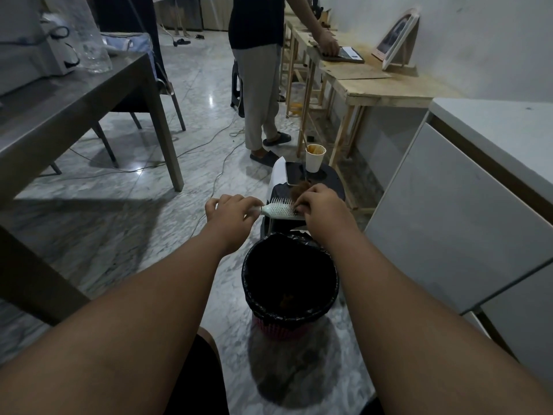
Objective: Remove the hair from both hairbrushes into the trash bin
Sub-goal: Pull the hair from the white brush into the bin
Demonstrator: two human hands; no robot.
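A white hairbrush is held level above the far rim of the trash bin, bristles pointing up. My left hand is closed around its handle. My right hand pinches at the bristles on the brush's right end, where a brown clump of hair sticks up behind the fingers. The bin is round, lined with a black bag, with a small brown tuft of hair at its bottom. A second hairbrush is not visible.
A black stool behind the bin carries a paper cup, a dark phone and white paper. A person stands at a wooden bench. Grey table left, white cabinet right, cables on the floor.
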